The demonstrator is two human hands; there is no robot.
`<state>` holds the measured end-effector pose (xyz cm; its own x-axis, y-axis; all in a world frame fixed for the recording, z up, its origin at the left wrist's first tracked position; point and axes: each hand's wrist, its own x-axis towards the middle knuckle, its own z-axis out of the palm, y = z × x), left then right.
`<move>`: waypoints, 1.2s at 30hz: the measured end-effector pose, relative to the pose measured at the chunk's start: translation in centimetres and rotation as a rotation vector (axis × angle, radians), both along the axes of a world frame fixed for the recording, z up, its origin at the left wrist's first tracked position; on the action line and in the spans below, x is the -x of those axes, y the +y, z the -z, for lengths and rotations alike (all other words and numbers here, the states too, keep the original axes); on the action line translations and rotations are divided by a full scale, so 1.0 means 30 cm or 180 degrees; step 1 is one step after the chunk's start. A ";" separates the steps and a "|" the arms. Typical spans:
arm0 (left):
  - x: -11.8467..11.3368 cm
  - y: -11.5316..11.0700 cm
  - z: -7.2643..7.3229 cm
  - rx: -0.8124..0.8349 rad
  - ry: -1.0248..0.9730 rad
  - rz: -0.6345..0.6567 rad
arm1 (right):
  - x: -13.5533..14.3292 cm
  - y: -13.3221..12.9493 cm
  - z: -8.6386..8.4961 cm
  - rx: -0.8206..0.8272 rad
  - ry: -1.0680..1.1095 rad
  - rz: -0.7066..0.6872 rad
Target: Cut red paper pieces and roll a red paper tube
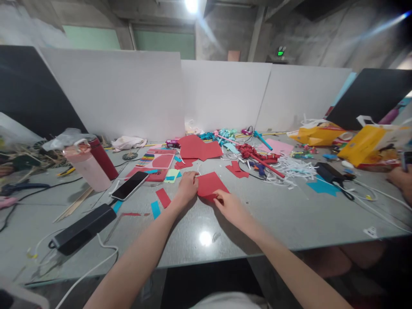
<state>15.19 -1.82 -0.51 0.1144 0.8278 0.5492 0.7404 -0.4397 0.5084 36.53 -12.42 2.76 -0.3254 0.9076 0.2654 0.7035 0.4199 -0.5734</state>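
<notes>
1. On the left of the table (273,227), a pink bottle (89,169) is standing beside a red bottle (104,161), both leaning in this view.
2. A phone (130,186) is lying to their right, and a black box (83,228) (its loop hanging off one end) is resting nearer.
3. A red strip (163,198) and a blue strip (155,210) are lying just left of the left forearm.
4. The left hand (188,187) is touching the left edge of the red sheet (211,184), its fingers bending; whether it is pinching, I cannot tell.
5. The red sheet is lying at the near middle, between both hands.
6. The right hand (220,199) is pinching the sheet's near edge between thumb and finger.
7. Farther right, red scraps (237,169) and white shreds (298,167) are lying about.
8. At the far right, another person's hand (401,177) is showing near a yellow bag (360,148).
</notes>
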 end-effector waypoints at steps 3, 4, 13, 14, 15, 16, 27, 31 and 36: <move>-0.002 0.000 -0.002 -0.0052 -0.0082 -0.0050 | -0.015 0.028 0.012 0.0101 0.0536 0.0088; -0.003 0.001 -0.002 -0.0046 -0.0089 -0.0047 | -0.018 0.034 0.015 0.0123 0.0594 0.0124; 0.001 0.007 0.010 -0.0033 -0.0098 -0.0026 | -0.029 0.050 0.026 0.0156 0.0758 0.0187; 0.001 0.006 0.009 0.0000 -0.0085 -0.0037 | -0.029 0.044 0.021 0.0173 0.0705 0.0209; 0.002 0.005 0.008 0.0042 -0.0070 -0.0045 | -0.028 0.035 0.014 0.0182 0.0643 0.0239; 0.002 0.004 0.005 0.0089 -0.0050 -0.0047 | -0.027 0.023 0.006 0.0174 0.0575 0.0258; -0.068 -0.071 0.003 0.0206 0.0904 0.0781 | -0.103 -0.186 -0.050 -0.0311 -0.0693 0.0016; -0.177 -0.151 0.027 -0.0040 0.1207 0.1294 | -0.226 -0.237 -0.007 -0.0417 -0.1144 0.0432; -0.236 -0.195 0.055 0.0113 0.1426 0.1748 | -0.335 -0.299 0.050 -0.0266 -0.1190 0.0636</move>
<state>22.27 -7.68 -2.15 0.7289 0.6022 0.3256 0.5577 -0.7982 0.2277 46.59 -21.40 1.26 -0.2331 0.9429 0.2379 0.9286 0.2884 -0.2334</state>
